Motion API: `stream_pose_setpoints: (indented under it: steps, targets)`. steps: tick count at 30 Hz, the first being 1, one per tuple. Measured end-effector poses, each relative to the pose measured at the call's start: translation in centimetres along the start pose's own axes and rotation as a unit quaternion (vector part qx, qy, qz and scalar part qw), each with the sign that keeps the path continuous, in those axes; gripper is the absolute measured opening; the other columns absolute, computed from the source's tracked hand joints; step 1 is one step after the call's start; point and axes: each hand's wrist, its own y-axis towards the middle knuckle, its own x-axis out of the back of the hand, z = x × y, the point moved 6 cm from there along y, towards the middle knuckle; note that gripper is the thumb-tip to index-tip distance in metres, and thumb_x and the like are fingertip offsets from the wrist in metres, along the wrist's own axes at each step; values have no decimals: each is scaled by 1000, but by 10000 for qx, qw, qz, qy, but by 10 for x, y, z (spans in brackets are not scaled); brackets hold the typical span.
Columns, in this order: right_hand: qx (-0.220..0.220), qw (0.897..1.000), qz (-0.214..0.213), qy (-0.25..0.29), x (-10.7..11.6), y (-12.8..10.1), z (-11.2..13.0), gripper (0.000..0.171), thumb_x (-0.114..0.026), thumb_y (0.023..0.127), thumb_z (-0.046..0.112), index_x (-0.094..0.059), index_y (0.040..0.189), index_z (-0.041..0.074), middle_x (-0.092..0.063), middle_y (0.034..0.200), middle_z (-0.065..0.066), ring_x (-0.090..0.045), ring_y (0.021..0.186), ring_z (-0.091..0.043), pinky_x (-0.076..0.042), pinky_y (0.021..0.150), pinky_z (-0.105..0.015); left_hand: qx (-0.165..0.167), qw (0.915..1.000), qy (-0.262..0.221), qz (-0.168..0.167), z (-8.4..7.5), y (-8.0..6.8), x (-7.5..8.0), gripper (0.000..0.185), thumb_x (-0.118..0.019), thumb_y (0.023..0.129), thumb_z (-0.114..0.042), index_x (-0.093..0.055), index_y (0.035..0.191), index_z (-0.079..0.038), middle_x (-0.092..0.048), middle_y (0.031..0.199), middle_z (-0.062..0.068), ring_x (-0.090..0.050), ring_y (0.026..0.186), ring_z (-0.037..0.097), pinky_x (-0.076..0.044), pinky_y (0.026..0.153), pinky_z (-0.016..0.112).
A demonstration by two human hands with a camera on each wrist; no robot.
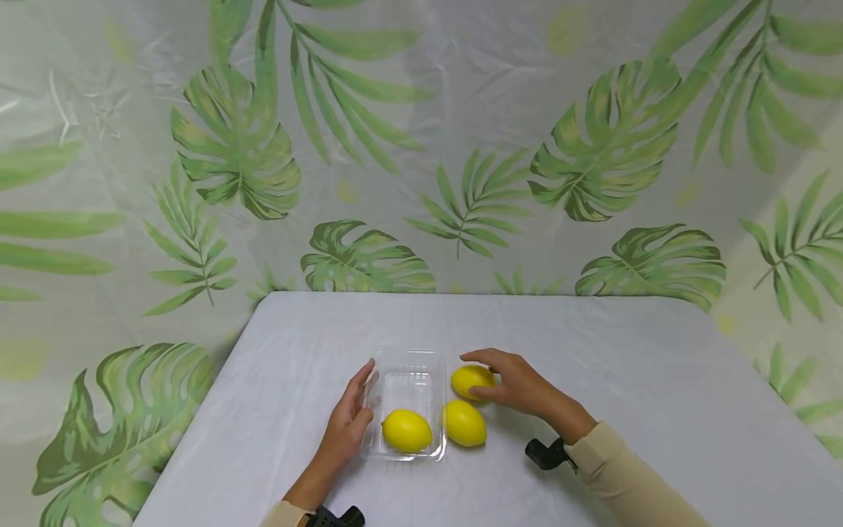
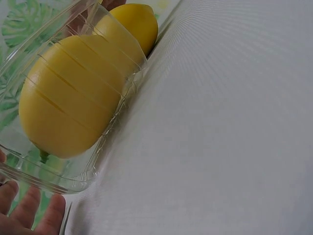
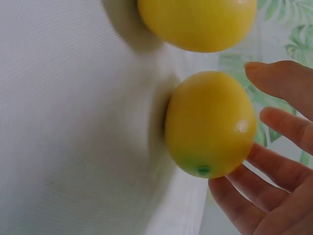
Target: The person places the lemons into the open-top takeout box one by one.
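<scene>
A clear plastic container (image 1: pixel 406 364) holds one lemon (image 1: pixel 407 430) at its near end. My left hand (image 1: pixel 345 421) is at the container's left side, its fairly straight fingers (image 2: pixel 53 215) along the outer wall. Two more lemons lie on the table just right of the container: a near lemon (image 1: pixel 465 424) and a far lemon (image 1: pixel 469 381). My right hand (image 1: pixel 516 380) is spread around the far lemon. In the right wrist view its lower fingertips overlap that lemon (image 3: pixel 210 125), while the thumb and upper finger stand apart from it; whether the lower ones touch is unclear.
A white cloth covers the table (image 1: pixel 593 344). Behind the far edge hangs a curtain (image 1: pixel 487 110) printed with green leaves. Dark wrist devices sit on the right wrist (image 1: pixel 548 454) and the left wrist (image 1: pixel 336 517).
</scene>
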Motion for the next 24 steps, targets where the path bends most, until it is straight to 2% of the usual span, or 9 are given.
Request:
stream_pose_setpoints:
  steps: [8, 24]
  targets:
    - [-254, 9995, 157, 102, -4, -1, -7, 58, -76, 82, 23, -56, 134, 10, -56, 134, -5, -53, 120, -26, -49, 96, -47, 24, 10000, -18, 0, 0, 1, 0, 69, -36, 87, 16, -27, 151, -7, -24, 158, 13, -29, 141, 33, -30, 108, 42]
    - [-184, 9994, 297, 34, -9, -1, -12, 59, -76, 82, 22, -55, 135, 10, -57, 133, -4, -53, 120, -24, -47, 99, -46, 2, 10000, -12, -2, 2, 0, -1, 69, -35, 86, 17, -27, 151, -5, -23, 157, 15, -28, 141, 35, -29, 107, 45]
